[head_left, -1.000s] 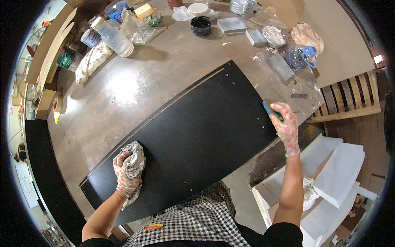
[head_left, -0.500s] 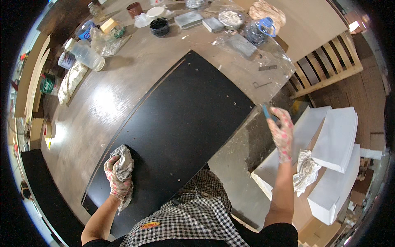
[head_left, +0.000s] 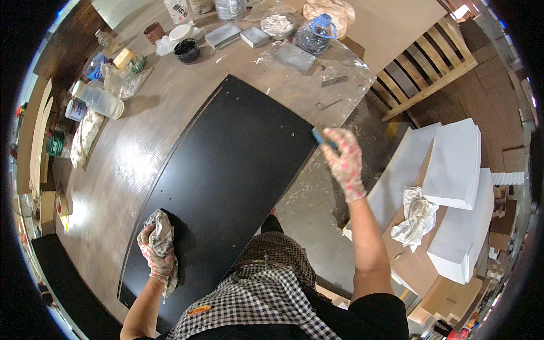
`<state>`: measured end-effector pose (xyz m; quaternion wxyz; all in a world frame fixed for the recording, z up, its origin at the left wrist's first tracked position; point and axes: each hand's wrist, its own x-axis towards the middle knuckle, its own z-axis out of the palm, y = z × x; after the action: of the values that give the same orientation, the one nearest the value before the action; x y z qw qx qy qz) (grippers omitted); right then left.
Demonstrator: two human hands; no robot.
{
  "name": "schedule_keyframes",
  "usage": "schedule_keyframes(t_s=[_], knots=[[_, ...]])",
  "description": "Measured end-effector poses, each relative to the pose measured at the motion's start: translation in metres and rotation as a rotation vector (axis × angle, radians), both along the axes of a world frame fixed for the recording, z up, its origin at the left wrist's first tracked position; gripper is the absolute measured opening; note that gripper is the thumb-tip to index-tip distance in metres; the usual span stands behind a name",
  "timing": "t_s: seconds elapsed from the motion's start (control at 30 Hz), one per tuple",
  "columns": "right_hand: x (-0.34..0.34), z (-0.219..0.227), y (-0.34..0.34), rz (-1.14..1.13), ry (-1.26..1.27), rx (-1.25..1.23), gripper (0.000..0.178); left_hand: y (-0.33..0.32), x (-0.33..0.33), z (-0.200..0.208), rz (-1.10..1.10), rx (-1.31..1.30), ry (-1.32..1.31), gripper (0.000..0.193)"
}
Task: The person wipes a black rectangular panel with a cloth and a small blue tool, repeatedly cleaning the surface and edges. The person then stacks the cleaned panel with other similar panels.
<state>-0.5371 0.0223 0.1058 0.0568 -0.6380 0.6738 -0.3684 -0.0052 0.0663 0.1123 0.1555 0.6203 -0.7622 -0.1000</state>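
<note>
A large black panel (head_left: 226, 153) with one curved long edge and a few small holes lies on the worktable. My left hand (head_left: 154, 252), in a pink-spotted glove, is closed around a crumpled grey rag (head_left: 163, 229) resting on the panel's near left part. My right hand (head_left: 344, 161), gloved the same way, grips a small blue block (head_left: 324, 137) at the panel's far right corner. The block looks to be against the edge there; its exact kind is hard to make out.
Bottles, tubs and grey blocks (head_left: 223, 36) stand along the table's (head_left: 107, 187) far side. A flat metal strip (head_left: 334, 81) lies beyond the panel. To the right are white boards (head_left: 453, 164), a white cloth (head_left: 416, 218) and a slatted wooden pallet (head_left: 422, 68).
My right hand has brought the blue block from just off the panel's corner in to its edge. The rag hand stays on about the same spot, while the whole view has shifted.
</note>
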Motion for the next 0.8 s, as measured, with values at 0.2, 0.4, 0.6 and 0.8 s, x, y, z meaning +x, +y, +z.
schedule_keyframes(t_s=[0.2,0.4,0.6,0.8], knots=[[0.036,0.006,0.02,0.147,-0.162,0.019,0.049,0.004,0.01,-0.003,-0.016,0.011,-0.018,0.066],[0.026,0.012,-0.001,-0.183,-0.045,0.004,0.042,0.004,0.011,-0.002,-0.041,-0.018,0.062,0.076],[0.033,0.001,0.017,0.102,-0.108,-0.18,0.045,0.002,0.005,-0.004,-0.034,-0.049,0.027,0.069],[-0.025,0.015,-0.03,0.164,-0.063,0.024,0.034,0.005,0.009,-0.008,-0.056,-0.124,0.039,0.049]])
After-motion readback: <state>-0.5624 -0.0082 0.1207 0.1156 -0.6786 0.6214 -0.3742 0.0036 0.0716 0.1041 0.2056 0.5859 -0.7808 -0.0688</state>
